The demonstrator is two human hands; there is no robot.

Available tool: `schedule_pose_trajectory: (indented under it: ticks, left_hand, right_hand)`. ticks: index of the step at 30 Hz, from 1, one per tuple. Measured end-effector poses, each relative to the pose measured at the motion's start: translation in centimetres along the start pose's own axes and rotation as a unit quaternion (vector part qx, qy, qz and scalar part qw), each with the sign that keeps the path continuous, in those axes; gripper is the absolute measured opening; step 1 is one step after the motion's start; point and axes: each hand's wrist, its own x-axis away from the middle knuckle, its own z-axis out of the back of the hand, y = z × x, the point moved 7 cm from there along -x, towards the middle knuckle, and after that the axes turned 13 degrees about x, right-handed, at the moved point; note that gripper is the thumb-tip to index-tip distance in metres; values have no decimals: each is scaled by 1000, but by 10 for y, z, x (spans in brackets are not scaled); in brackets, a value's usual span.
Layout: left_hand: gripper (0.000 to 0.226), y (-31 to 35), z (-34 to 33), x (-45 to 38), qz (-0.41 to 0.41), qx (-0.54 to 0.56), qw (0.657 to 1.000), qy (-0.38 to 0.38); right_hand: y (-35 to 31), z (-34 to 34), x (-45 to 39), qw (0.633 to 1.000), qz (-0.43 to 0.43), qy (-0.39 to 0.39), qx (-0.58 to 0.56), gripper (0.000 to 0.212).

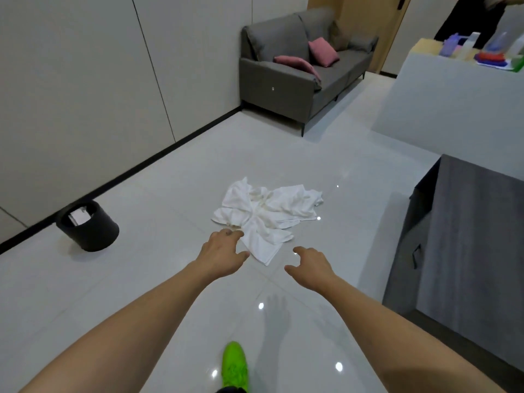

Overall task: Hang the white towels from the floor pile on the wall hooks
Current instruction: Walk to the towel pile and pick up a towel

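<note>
Towels (266, 214) sit crumpled mid-floor (158, 279) — soft, light, floppy. Both my hands are empty, fingers loose: left hand (224, 253) near the closest corner, right hand (310, 266) beside it. I'd pinch that corner.

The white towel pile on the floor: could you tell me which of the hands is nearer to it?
Left. The left hand reaches the near edge of the towel pile; the right hand hovers apart, to its right.

Single head-worn wide-angle view, looking forward and down from standing height. Tiled floor (170, 279) fills mid-frame; sofa (297, 78) far ahead; both forearms enter from the bottom edge.
</note>
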Motion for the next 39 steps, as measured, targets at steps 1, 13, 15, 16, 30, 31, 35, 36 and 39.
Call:
schedule_pose_trajectory:
  ticks: [1,13,15,16,30,31,35,36,39]
  left_hand:
    - [62,-6,3,-20,3,-2,1000,-11]
    - [61,-37,0,-217,32,-7,995,-98]
    - [61,-38,-7,-249,40,-8,994,-105]
    - [62,-38,-12,-266,45,-8,993,-108]
    - [54,-47,-99,-500,161,23,976,-142]
    - [54,-54,-106,-512,170,26,974,-144]
    - [54,-92,-148,-564,197,24,967,-162]
    - [53,-103,-162,-577,203,25,965,-165]
    - [51,-143,-214,-619,209,36,962,-173]
  right_hand:
    - [-5,1,-17,1000,-9,-11,-2,68]
    - [1,16,-187,994,-67,-81,-25,67]
    - [9,16,-221,993,-67,-92,-24,68]
    - [13,16,-239,992,-68,-98,-28,68]
    - [95,-18,-511,957,-130,-208,-155,54]
    - [101,-27,-525,951,-141,-217,-167,54]
    - [120,-77,-580,931,-179,-250,-198,55]
    - [123,-94,-593,925,-191,-256,-207,54]
    - [133,-154,-635,909,-232,-257,-233,52]
